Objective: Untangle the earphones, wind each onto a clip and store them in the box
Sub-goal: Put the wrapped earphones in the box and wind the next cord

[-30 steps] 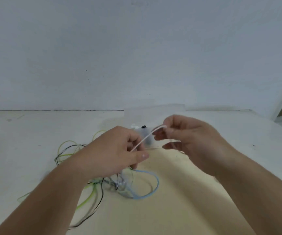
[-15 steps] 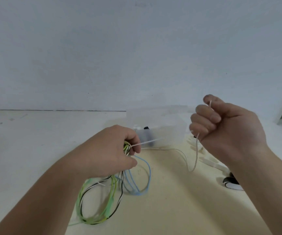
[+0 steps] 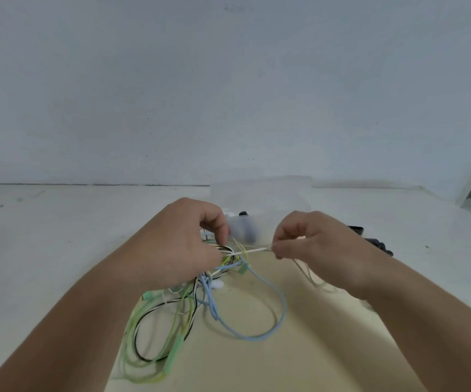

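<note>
The tangle of earphone cables (image 3: 200, 301), green, black, blue and white, lies on the worktop (image 3: 44, 250) under the left hand (image 3: 183, 244), whose curled fingers grip its knotted top. 1 white cable (image 3: 254, 250) runs taut from there to the right hand (image 3: 316, 239), pinched between thumb and fingers, its slack trailing below. A blue loop (image 3: 279, 315) spreads toward the camera. Just behind the hands stands a clear plastic box (image 3: 262, 196); 2 dark pieces (image 3: 378, 244), too blurred to name, lie beside the right wrist.

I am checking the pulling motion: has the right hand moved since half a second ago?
Yes. The right hand came down and leftward, from beside the translucent box to in front of its right end, pinching the white cable.
</note>
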Available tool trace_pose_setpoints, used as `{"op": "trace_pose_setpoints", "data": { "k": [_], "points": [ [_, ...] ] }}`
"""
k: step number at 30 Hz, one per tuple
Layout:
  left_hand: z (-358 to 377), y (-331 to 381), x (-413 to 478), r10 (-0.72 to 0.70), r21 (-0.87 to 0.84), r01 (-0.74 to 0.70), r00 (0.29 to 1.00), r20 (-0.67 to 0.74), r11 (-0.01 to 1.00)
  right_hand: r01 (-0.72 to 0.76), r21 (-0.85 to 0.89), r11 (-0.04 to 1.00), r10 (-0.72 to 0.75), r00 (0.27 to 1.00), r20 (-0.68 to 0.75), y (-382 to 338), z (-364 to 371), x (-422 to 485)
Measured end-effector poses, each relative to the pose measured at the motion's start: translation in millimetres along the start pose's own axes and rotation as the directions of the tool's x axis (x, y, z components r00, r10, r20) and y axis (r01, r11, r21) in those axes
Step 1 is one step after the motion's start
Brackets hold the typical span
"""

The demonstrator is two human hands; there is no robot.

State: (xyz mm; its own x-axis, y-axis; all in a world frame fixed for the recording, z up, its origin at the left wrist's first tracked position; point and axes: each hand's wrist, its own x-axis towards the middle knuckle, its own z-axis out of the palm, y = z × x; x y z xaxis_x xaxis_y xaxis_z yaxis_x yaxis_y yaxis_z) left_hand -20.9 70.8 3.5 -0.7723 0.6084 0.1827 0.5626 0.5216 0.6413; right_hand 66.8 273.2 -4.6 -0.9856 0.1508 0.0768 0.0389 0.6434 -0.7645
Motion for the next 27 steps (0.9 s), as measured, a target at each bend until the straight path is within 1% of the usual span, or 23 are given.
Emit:
{"op": "trace_pose_setpoints", "data": {
  "k": [3,5,7,9,11,13,16,19,21,22,24,25,27],
  "points": [
    [-2,1,0,0.027,-0.123,-0.022,0.999,0.041,0.992,-0.018,0.046,0.999,0.020,0.998,-0.057,0,2,2],
    [-5,-2,1,0.021,-0.150,-0.014,0.999,0.047,0.989,-0.004,0.135,0.991,0.018,0.994,-0.108,0,3,4],
    [-8,-6,1,0.013,-0.191,0.000,0.998,0.065,0.982,0.041,0.213,0.976,0.001,0.981,-0.193,3,3,6],
    [-11,-9,1,-0.029,-0.276,0.059,0.993,0.111,0.959,0.098,0.308,0.946,-0.031,0.976,-0.217,3,4,7],
    [-12,-10,3,-0.079,-0.300,0.111,0.990,0.119,0.947,0.123,0.484,0.867,-0.042,0.984,-0.175,1,5,6],
    [-11,-8,4,-0.113,-0.299,0.126,0.992,0.061,0.946,0.109,0.638,0.762,-0.062,0.993,-0.096,-2,8,4],
    [-8,-3,3,-0.100,-0.311,0.100,0.995,0.016,0.945,0.060,0.768,0.638,-0.109,0.994,0.013,-7,11,2],
    [-5,-4,1,-0.100,-0.260,0.099,0.995,0.010,0.960,0.030,0.830,0.556,-0.123,0.991,0.047,-10,12,1],
    [-4,-5,0,-0.099,-0.232,0.109,0.994,0.056,0.967,0.032,0.848,0.528,-0.129,0.991,0.043,-11,13,0],
    [-5,-5,-1,-0.090,-0.219,0.106,0.993,0.082,0.970,0.054,0.831,0.554,-0.109,0.994,0.009,-10,13,2],
    [-8,-5,-2,-0.074,-0.204,0.095,0.992,0.105,0.974,0.102,0.770,0.630,-0.018,0.993,-0.116,-7,13,6],
    [-11,-5,-2,-0.072,-0.205,0.093,0.991,0.108,0.974,0.106,0.759,0.642,0.036,0.985,-0.168,-6,12,8],
    [-15,-7,-4,-0.066,-0.172,0.086,0.991,0.114,0.981,0.094,0.792,0.604,0.121,0.971,-0.208,-2,7,12]
  ]
}}
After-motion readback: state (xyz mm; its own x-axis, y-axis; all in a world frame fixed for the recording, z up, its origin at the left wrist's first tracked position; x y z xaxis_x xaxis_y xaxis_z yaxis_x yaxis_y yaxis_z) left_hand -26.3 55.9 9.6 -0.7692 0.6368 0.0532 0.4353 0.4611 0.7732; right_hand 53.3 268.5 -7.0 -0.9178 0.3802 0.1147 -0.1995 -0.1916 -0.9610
